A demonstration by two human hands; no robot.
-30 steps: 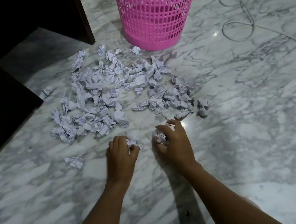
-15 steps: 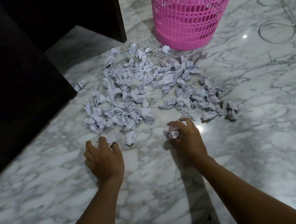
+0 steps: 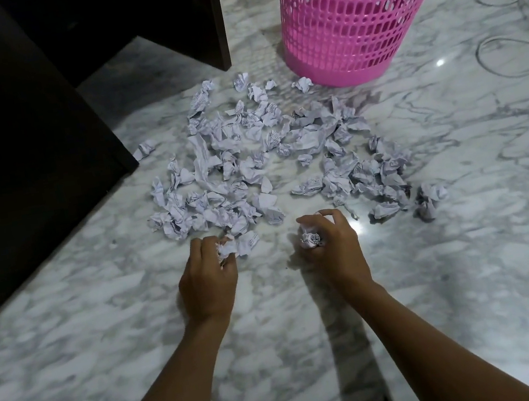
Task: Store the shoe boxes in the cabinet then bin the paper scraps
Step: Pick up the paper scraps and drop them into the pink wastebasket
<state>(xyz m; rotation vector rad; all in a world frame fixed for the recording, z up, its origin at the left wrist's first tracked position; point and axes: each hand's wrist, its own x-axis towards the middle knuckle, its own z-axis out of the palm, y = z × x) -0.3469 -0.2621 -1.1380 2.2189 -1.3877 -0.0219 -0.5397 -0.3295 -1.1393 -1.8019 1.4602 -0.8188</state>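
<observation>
The person is crouching over a marble floor (image 3: 441, 276) with both bare arms reaching forward. The left hand (image 3: 208, 278) is curling its fingers around a crumpled paper scrap (image 3: 225, 248) at the near edge of the pile, with another scrap (image 3: 248, 242) lying just beside its fingertips. The right hand (image 3: 331, 248) is closing around a balled scrap (image 3: 310, 238) with dark print on it, the thumb and forefinger arching over the top of it.

The rest of the paper scraps (image 3: 268, 165) are lying spread across the floor just beyond both hands, thick on the left and right with a thinner gap running between the two clusters. One stray piece (image 3: 143, 149) is sitting apart at the left, close to the corner of the dark cabinet (image 3: 23, 152). A few more are lying near the foot of the pink bin (image 3: 351, 13).

The bin is standing upright beyond the pile, to the right of centre, its slotted wall rising out of the top of the view. The cabinet is filling the upper left, and a dark panel (image 3: 210, 18) of it is coming down to the floor just left of the bin. A thin looped wire (image 3: 510, 54) is lying on the floor to the right of the bin.

The floor to the right of the pile and in front of the arms is lying open.
</observation>
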